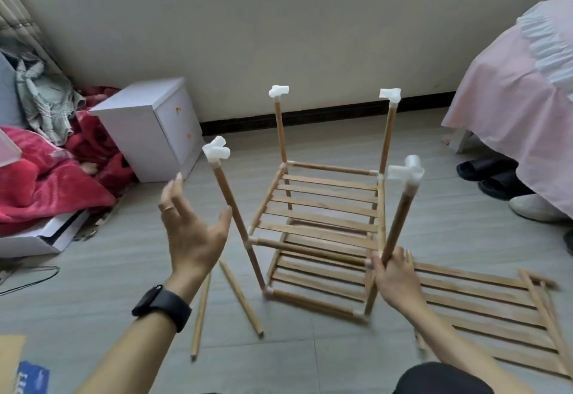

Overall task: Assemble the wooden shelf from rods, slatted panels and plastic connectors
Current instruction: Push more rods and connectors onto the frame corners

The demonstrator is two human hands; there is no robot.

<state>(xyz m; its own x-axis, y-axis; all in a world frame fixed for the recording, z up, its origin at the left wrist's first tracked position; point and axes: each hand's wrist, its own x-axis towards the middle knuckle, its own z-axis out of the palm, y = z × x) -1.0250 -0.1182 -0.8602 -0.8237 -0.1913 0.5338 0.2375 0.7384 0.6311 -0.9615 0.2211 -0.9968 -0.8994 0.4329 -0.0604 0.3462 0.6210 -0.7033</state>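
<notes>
Wooden shelf point(316, 232) is standing two tiers high on the floor point(341, 362), with four upright rods at its corners, each wearing a white connector point(216, 151). The right hand point(392, 275) is gripping the near-right rod point(398, 223) low down, fingers curled round it just above the joint, and that rod is leaning with its top tipping right. The left hand point(189, 226) is hanging wide open, fingers spread, thumb right beside the near-left rod point(231, 201); touching or not, I cannot tell. Here's what matters: the spare slatted panel point(483, 306) is lying flat to the right of the shelf, slats running left to right, just beyond the right hand and well apart from the left. I'm judging the right hand better placed to fetch it. Two loose rods point(240, 297) are lying near left.
</notes>
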